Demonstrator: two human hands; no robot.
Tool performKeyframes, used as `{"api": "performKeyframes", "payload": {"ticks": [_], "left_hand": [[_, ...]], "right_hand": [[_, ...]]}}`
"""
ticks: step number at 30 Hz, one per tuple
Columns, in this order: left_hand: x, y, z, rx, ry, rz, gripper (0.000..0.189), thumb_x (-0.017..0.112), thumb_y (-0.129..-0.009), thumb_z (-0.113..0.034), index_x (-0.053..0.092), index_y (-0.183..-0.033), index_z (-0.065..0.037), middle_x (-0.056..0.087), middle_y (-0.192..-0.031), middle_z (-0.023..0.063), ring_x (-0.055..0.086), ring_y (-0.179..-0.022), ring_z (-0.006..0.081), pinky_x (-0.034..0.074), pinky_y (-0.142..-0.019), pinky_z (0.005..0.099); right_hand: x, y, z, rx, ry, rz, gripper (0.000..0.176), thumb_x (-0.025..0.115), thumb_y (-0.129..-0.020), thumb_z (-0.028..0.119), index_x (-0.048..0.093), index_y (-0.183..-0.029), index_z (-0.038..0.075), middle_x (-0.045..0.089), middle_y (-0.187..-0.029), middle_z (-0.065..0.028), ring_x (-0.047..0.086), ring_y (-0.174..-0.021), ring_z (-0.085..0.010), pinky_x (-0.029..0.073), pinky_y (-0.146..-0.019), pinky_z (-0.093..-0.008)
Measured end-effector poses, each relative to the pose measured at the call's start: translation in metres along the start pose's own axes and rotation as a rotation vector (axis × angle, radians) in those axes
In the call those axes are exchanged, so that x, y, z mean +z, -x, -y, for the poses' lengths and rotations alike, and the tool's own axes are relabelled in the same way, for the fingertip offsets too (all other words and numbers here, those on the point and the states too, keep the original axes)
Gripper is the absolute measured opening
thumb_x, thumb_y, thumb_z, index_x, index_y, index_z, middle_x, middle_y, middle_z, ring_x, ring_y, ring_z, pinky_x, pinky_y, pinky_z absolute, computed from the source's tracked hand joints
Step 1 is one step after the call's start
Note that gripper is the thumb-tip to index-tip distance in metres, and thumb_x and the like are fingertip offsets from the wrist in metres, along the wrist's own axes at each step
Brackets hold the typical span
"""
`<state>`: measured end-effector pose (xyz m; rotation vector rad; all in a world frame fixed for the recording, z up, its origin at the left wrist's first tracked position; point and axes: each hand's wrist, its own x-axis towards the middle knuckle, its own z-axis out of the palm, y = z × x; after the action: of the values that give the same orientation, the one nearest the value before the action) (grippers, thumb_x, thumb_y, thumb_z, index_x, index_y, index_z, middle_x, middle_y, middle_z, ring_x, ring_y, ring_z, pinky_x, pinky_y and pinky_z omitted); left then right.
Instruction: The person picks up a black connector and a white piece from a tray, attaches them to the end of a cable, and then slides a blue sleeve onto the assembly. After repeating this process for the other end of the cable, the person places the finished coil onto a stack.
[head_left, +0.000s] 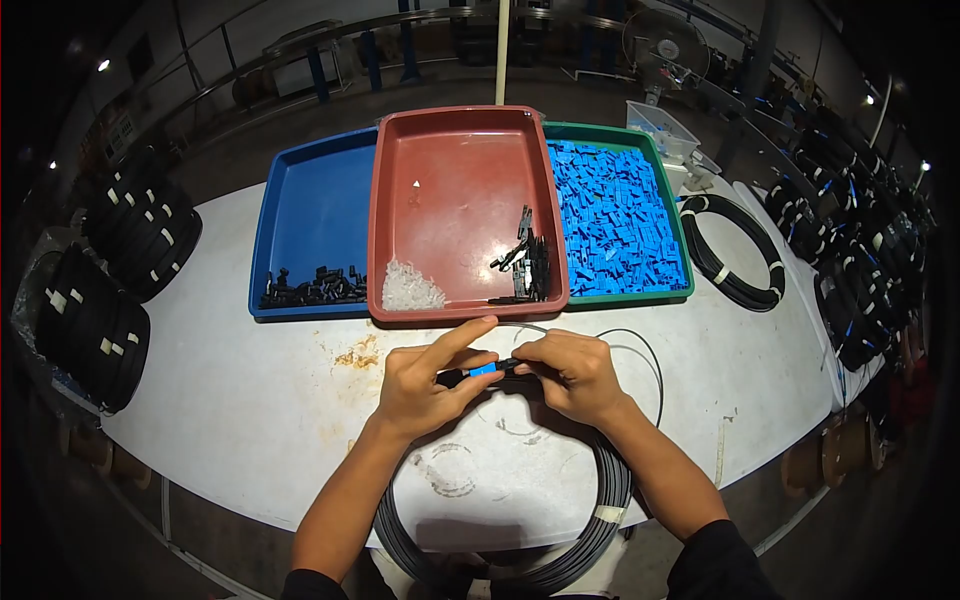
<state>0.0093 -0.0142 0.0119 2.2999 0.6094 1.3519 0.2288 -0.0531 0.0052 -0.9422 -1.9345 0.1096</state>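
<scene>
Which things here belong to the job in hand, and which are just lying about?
Likely in the job:
Blue piece, in the left hand
Black part, at the right hand's fingertips
Cable coil under the hands
Loose blue pieces, matching the held one

Apparently just lying about:
Coil beside the green tray
Fan

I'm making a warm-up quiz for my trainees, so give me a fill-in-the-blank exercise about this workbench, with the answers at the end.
The rightmost plastic tray, heaped with small rectangular plastic parts, is ____.
The middle plastic tray is ____.
Small translucent white pieces lie in the middle tray's near ____ corner.
The small plastic connector in the left hand is bright ____.

Missing words: green; red; left; blue.
</scene>
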Motion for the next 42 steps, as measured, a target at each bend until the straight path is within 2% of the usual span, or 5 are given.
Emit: {"api": "performKeyframes", "payload": {"ticks": [14,22,34,40,42], "left_hand": [[0.0,0.001,0.001,0.0,0.015,-0.008,0.063,0.09,-0.074,-0.001,0.063,-0.132,0.001,0.079,-0.102,0.0137,0.078,-0.091,0.0224,0.062,-0.078,0.0269],[0.001,0.0,0.001,-0.019,0.015,-0.034,0.061,0.09,-0.073,-0.001,0.065,-0.129,0.0,0.08,-0.089,0.012,0.078,-0.089,0.0209,0.062,-0.079,0.0267],[-0.002,0.0,0.004,-0.023,0.018,-0.044,0.061,0.09,-0.072,-0.003,0.064,-0.128,-0.001,0.079,-0.085,0.0119,0.079,-0.086,0.0193,0.06,-0.078,0.0252],[-0.007,0.002,0.005,-0.07,0.002,-0.043,0.057,0.09,-0.073,-0.006,0.068,-0.126,-0.002,0.08,-0.091,0.0109,0.079,-0.086,0.0186,0.06,-0.075,0.0258],[-0.012,0.002,0.006,-0.108,-0.016,-0.062,0.054,0.09,-0.073,-0.004,0.068,-0.122,-0.001,0.08,-0.088,0.0117,0.079,-0.086,0.0189,0.059,-0.077,0.0263]], "right_hand": [[-0.002,0.0,0.0,-0.005,0.022,0.002,0.02,0.078,-0.076,-0.005,0.074,-0.093,0.004,0.069,-0.075,-0.0105,0.067,-0.065,-0.0259,0.052,-0.059,-0.035],[-0.003,-0.002,0.001,-0.008,0.012,-0.007,0.02,0.077,-0.076,-0.005,0.073,-0.094,0.003,0.07,-0.075,-0.0112,0.068,-0.066,-0.0265,0.052,-0.059,-0.0349],[-0.003,-0.002,0.0,-0.015,0.018,-0.006,0.021,0.076,-0.076,-0.006,0.073,-0.095,0.003,0.07,-0.076,-0.0119,0.068,-0.066,-0.0273,0.052,-0.06,-0.0353],[-0.005,0.0,0.0,0.054,0.001,0.106,0.022,0.076,-0.079,-0.002,0.072,-0.099,0.003,0.07,-0.081,-0.0125,0.067,-0.07,-0.0294,0.053,-0.065,-0.0378],[-0.009,0.001,-0.008,0.036,0.092,0.092,0.02,0.075,-0.082,0.002,0.069,-0.101,0.003,0.07,-0.085,-0.0142,0.067,-0.078,-0.0339,0.053,-0.073,-0.0425]]}}
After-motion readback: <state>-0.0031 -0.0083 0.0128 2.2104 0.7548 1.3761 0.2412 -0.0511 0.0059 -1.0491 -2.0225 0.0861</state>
